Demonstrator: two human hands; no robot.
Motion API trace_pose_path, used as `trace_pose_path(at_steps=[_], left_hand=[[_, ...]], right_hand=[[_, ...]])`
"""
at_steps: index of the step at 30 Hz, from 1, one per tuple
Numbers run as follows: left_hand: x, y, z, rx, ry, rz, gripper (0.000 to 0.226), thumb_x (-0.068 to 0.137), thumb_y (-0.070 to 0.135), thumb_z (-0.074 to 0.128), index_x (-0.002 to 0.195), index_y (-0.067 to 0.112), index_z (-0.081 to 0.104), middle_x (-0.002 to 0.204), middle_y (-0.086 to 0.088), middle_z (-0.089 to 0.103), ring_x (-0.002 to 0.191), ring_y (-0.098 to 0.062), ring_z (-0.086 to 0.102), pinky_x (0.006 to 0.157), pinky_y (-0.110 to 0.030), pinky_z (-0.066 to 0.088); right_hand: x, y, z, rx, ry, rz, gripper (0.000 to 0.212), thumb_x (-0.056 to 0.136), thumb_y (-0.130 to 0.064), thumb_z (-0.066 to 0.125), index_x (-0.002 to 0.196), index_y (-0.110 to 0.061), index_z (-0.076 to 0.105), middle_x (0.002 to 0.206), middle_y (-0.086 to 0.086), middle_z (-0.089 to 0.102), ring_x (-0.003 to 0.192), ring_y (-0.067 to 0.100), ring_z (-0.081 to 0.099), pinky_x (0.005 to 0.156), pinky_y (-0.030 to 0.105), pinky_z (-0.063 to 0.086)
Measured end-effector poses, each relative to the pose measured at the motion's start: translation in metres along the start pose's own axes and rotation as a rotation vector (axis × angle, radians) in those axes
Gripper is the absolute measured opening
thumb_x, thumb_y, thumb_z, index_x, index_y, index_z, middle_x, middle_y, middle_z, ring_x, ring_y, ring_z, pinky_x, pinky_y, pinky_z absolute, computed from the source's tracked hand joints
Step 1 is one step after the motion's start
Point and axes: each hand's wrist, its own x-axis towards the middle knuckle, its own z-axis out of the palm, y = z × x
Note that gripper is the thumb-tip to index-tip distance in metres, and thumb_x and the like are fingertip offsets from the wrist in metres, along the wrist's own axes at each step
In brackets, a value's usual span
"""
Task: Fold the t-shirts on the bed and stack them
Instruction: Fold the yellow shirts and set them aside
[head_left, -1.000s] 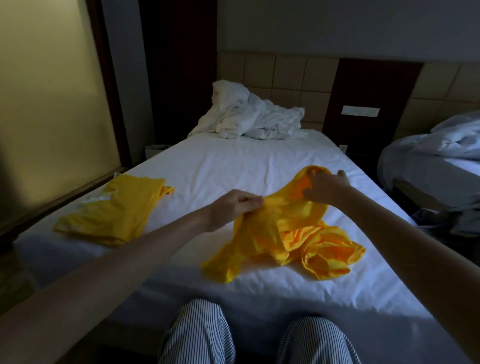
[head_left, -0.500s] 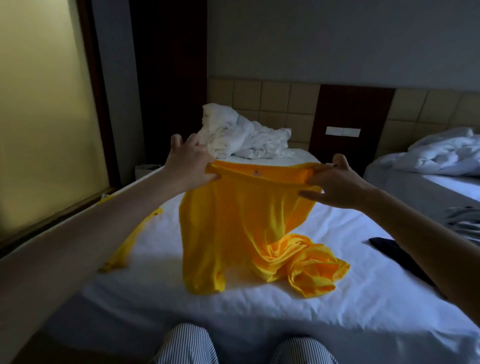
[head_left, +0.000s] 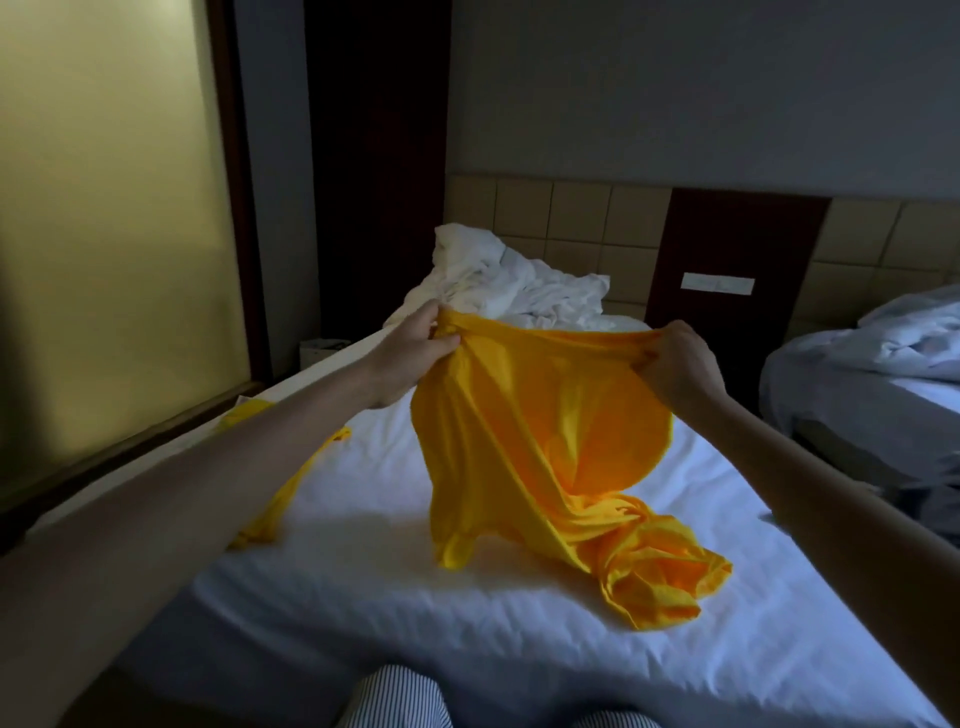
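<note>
White bed (head_left: 363, 597), yellow t-shirt (head_left: 519, 441), tan tiled headboard (head_left: 576, 218)

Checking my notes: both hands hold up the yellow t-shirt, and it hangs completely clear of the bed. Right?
Not quite. The left hand and right hand do hold up the yellow t-shirt, but the head view shows its lower part lying bunched on the bed, not hanging clear.
</note>
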Motion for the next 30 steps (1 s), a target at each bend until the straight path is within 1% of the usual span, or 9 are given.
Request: trace_pose_path(at_steps=[2, 5, 11, 14, 15, 17, 22, 26, 30], left_hand=[[-0.002, -0.006, -0.003, -0.132, -0.042, -0.058, 0.013, 0.100, 0.013, 0.044, 0.112, 0.014, 0.046, 0.098, -0.007, 0.050, 0.091, -0.022, 0.053, 0.082, -0.039, 0.049], [-0.007, -0.013, -0.013, -0.028, -0.050, 0.017, 0.012, 0.097, 0.012, 0.049, 0.105, 0.017, 0.057, 0.093, -0.004, 0.053, 0.086, -0.018, 0.055, 0.078, -0.033, 0.049], [-0.005, -0.038, -0.039, 0.500, 0.049, 0.123, 0.018, 0.088, 0.014, 0.064, 0.106, 0.014, 0.061, 0.095, 0.000, 0.057, 0.088, -0.014, 0.056, 0.076, -0.027, 0.047], [0.002, -0.056, -0.040, 0.677, 0.036, -0.031, 0.039, 0.088, 0.023, 0.066, 0.123, 0.014, 0.051, 0.106, -0.001, 0.049, 0.098, -0.018, 0.052, 0.079, -0.032, 0.046], [0.005, -0.061, -0.040, 0.716, 0.010, -0.086, 0.036, 0.088, 0.025, 0.066, 0.119, 0.011, 0.053, 0.105, -0.003, 0.050, 0.097, -0.021, 0.053, 0.077, -0.032, 0.046], [0.009, -0.066, -0.041, 0.700, -0.041, -0.169, 0.024, 0.088, 0.027, 0.066, 0.097, 0.005, 0.060, 0.091, -0.010, 0.056, 0.089, -0.030, 0.058, 0.070, -0.033, 0.045], [0.012, -0.065, -0.039, 0.028, -0.196, -0.344, 0.033, 0.092, 0.020, 0.057, 0.121, 0.003, 0.056, 0.119, -0.018, 0.062, 0.105, -0.029, 0.062, 0.089, -0.034, 0.051], [0.020, -0.066, -0.036, -0.063, -0.185, -0.265, 0.052, 0.070, 0.039, 0.078, 0.110, 0.010, 0.062, 0.105, -0.011, 0.068, 0.095, -0.027, 0.067, 0.087, -0.038, 0.055], [0.029, -0.062, -0.034, -0.074, -0.216, -0.260, 0.094, 0.024, 0.059, 0.090, 0.105, 0.018, 0.063, 0.103, -0.007, 0.067, 0.092, -0.023, 0.068, 0.070, -0.027, 0.058]], right_hand=[[-0.003, 0.003, 0.007, -0.032, 0.021, -0.105, 0.018, 0.086, -0.014, 0.062, 0.096, -0.001, 0.070, 0.129, 0.015, 0.046, 0.114, 0.033, 0.037, 0.097, 0.038, 0.027], [-0.009, 0.007, 0.020, -0.288, -0.013, -0.217, 0.028, 0.089, -0.037, 0.058, 0.101, -0.016, 0.072, 0.142, 0.006, 0.033, 0.118, 0.024, 0.009, 0.094, 0.034, 0.009], [-0.005, 0.012, 0.042, -0.441, -0.155, -0.150, 0.044, 0.089, -0.048, 0.053, 0.114, -0.014, 0.065, 0.131, 0.008, 0.046, 0.123, 0.031, 0.034, 0.096, 0.040, 0.032], [0.001, 0.000, 0.051, -0.077, -0.230, -0.087, 0.021, 0.086, -0.023, 0.062, 0.102, -0.009, 0.060, 0.099, 0.012, 0.056, 0.099, 0.032, 0.054, 0.070, 0.033, 0.043], [0.005, -0.003, 0.053, 0.088, -0.262, -0.055, 0.007, 0.084, -0.009, 0.060, 0.090, -0.008, 0.056, 0.085, 0.011, 0.054, 0.087, 0.031, 0.056, 0.062, 0.030, 0.039], [0.009, -0.004, 0.052, 0.394, -0.350, 0.046, 0.017, 0.080, 0.008, 0.051, 0.076, -0.008, 0.048, 0.071, 0.007, 0.045, 0.070, 0.024, 0.049, 0.054, 0.028, 0.037], [0.016, 0.006, 0.034, 0.802, -0.575, 0.167, 0.040, 0.084, 0.021, 0.035, 0.094, -0.016, 0.046, 0.083, 0.010, 0.042, 0.070, 0.018, 0.047, 0.055, 0.023, 0.046], [0.020, 0.020, 0.025, 0.412, -0.494, 0.067, 0.042, 0.087, 0.016, 0.043, 0.119, -0.011, 0.038, 0.103, 0.014, 0.048, 0.083, 0.024, 0.051, 0.056, 0.022, 0.047], [0.020, 0.026, 0.027, -0.015, -0.178, 0.027, 0.015, 0.089, -0.001, 0.053, 0.097, 0.004, 0.065, 0.090, 0.021, 0.064, 0.073, 0.027, 0.056, 0.065, 0.036, 0.050]])
